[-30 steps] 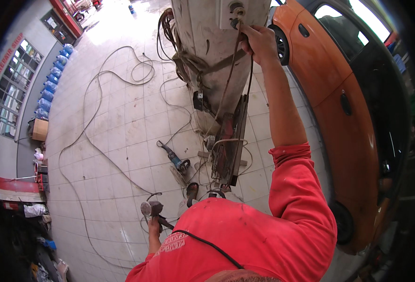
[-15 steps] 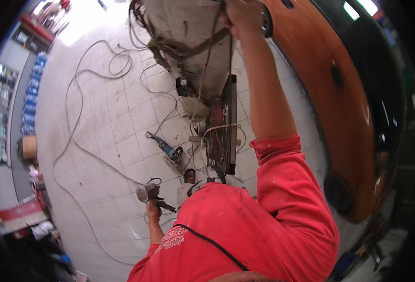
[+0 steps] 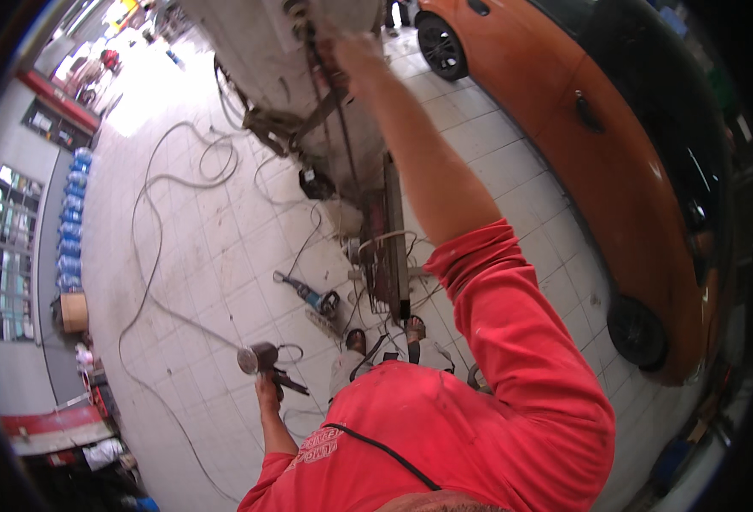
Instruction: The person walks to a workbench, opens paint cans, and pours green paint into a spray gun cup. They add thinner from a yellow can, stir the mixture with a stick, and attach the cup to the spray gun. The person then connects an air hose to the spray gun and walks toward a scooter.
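Note:
My left hand is closed around a gun-shaped tool with a round metal end and a dark lower part. It is low on the left, beside my red shirt. My right arm stretches up and forward. My right hand is smeared by motion, so its fingers cannot be read. It is in front of a large, dirty off-white body and beside a dark cord that hangs down it. Whether the hand touches either one is unclear.
A blue corded power tool lies on the tiled floor ahead of my feet. A dark metal frame stands under the off-white body. Long grey cord loops across the floor. An orange car stands at right; blue bottles line the left wall.
My right hand has moved left and slightly down across the off-white body. The view has shifted, showing more of the car's wheel and both feet. My left hand still holds the tool.

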`<action>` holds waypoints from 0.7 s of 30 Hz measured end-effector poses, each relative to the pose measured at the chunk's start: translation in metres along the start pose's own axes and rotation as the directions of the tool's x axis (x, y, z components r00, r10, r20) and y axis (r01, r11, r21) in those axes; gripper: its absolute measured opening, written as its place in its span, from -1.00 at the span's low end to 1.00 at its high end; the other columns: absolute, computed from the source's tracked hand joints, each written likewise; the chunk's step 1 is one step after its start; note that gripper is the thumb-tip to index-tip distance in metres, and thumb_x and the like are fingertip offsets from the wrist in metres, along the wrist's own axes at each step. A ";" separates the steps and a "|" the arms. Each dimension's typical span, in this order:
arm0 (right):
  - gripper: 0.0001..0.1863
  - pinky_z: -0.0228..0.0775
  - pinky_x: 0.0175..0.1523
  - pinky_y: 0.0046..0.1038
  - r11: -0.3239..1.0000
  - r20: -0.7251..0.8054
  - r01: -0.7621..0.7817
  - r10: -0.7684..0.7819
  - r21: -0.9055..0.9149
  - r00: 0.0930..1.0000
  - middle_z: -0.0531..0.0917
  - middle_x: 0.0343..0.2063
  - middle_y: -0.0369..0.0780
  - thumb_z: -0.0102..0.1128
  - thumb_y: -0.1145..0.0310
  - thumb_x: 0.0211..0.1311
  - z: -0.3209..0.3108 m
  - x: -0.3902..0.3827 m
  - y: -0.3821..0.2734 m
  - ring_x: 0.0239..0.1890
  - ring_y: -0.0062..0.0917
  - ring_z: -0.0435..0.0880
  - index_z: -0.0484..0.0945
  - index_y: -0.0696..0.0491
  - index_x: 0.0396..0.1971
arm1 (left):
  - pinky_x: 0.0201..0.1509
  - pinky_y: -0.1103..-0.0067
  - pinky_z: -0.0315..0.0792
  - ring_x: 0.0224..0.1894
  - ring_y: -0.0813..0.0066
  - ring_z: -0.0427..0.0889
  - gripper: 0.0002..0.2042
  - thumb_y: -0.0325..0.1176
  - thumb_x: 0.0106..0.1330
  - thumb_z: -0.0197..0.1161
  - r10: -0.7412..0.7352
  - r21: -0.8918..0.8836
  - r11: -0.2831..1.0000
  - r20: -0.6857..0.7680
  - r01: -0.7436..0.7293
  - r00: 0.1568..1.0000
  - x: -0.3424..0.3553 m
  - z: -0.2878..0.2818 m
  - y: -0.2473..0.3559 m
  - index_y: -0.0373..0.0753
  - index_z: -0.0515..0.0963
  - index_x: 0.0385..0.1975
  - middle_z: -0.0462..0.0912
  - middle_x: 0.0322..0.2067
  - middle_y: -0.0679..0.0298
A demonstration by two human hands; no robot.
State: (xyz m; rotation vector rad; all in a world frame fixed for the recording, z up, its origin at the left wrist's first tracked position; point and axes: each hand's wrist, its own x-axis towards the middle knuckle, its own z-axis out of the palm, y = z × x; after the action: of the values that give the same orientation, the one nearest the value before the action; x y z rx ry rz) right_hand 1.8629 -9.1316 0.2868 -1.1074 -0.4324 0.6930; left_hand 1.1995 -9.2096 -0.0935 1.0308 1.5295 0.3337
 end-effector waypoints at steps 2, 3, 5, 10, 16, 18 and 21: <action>-0.62 0.61 -0.32 -0.40 0.982 -0.040 0.188 -0.188 -0.006 0.981 0.71 -0.29 -0.21 0.30 0.25 0.32 -0.022 -0.010 0.010 -0.42 -0.50 0.68 0.53 0.15 0.02 | -0.79 0.55 0.05 -0.85 0.62 0.26 -0.69 -0.11 0.42 0.08 0.119 -0.004 0.993 -0.002 -0.119 0.993 -0.004 -0.006 0.003 -0.20 0.57 -0.41 0.63 -0.63 0.26; -0.59 0.60 -0.28 -0.42 0.944 -0.076 0.328 -0.329 -0.022 0.941 0.72 -0.26 -0.22 0.29 0.29 0.31 -0.038 -0.021 0.014 -0.39 -0.52 0.69 0.49 0.13 0.09 | -0.77 0.56 0.03 -0.83 0.64 0.25 -0.68 -0.07 0.44 0.08 0.129 -0.026 0.991 -0.022 -0.129 0.991 0.001 -0.009 0.003 -0.20 0.58 -0.36 0.64 -0.61 0.26; -0.50 0.59 -0.22 -0.48 0.857 -0.110 0.512 -0.515 -0.056 0.850 0.73 -0.19 -0.22 0.26 0.38 0.30 -0.047 -0.070 0.027 -0.33 -0.56 0.69 0.43 0.09 0.22 | -0.79 0.56 0.01 -0.85 0.65 0.23 -0.55 0.07 0.39 0.18 0.145 -0.097 0.981 -0.197 -0.166 0.970 -0.014 -0.001 0.026 -0.24 0.64 -0.46 0.55 -0.73 0.30; -0.65 0.40 -0.34 -0.61 0.965 0.290 0.261 -0.240 -0.036 0.926 0.68 -0.32 -0.25 0.20 0.37 0.47 -0.003 -0.275 0.131 -0.46 -0.71 0.54 0.51 0.15 0.17 | -0.73 0.56 0.05 -0.78 0.67 0.24 -0.61 0.02 0.44 0.18 0.187 -0.078 0.977 -0.113 -0.197 0.976 0.008 -0.026 0.063 -0.20 0.64 -0.41 0.51 -0.69 0.41; -0.39 0.55 -0.14 -0.51 0.748 0.646 -0.104 0.627 -0.656 0.435 0.69 -0.01 -0.16 0.35 0.30 0.35 0.107 -0.374 0.344 -0.18 -0.60 0.69 0.42 0.02 0.37 | -0.81 0.64 0.14 -0.80 0.67 0.32 -0.72 -0.19 0.47 0.06 0.231 -0.190 0.946 -0.169 -0.261 0.958 0.033 -0.080 0.102 -0.29 0.58 -0.17 0.69 -0.52 0.25; -0.33 0.58 -0.08 -0.44 0.744 0.679 0.007 0.605 -0.668 0.416 0.68 0.05 -0.13 0.39 0.24 0.33 0.130 -0.404 0.405 -0.11 -0.53 0.71 0.39 0.07 0.39 | -0.82 0.63 0.15 -0.81 0.65 0.33 -0.73 -0.19 0.47 0.05 0.252 -0.228 0.932 -0.150 -0.282 0.956 0.063 -0.087 0.097 -0.29 0.55 -0.23 0.69 -0.53 0.23; -0.32 0.61 -0.08 -0.38 0.795 0.716 -0.034 0.562 -0.605 0.415 0.70 0.02 -0.12 0.40 0.17 0.33 0.199 -0.430 0.453 -0.08 -0.48 0.72 0.42 0.16 0.34 | -0.77 0.50 0.32 -0.76 0.43 0.50 -0.66 -0.15 0.42 0.06 0.187 -0.323 0.916 -0.180 -0.238 0.966 0.075 -0.119 0.110 -0.38 0.54 -0.27 0.68 -0.54 0.14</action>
State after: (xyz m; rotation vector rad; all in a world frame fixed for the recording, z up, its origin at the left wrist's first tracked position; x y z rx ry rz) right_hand 1.2977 -9.1765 -0.0418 -1.2703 -1.4159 1.5933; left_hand 1.1441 -9.0513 -0.0333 0.9095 1.4240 0.8163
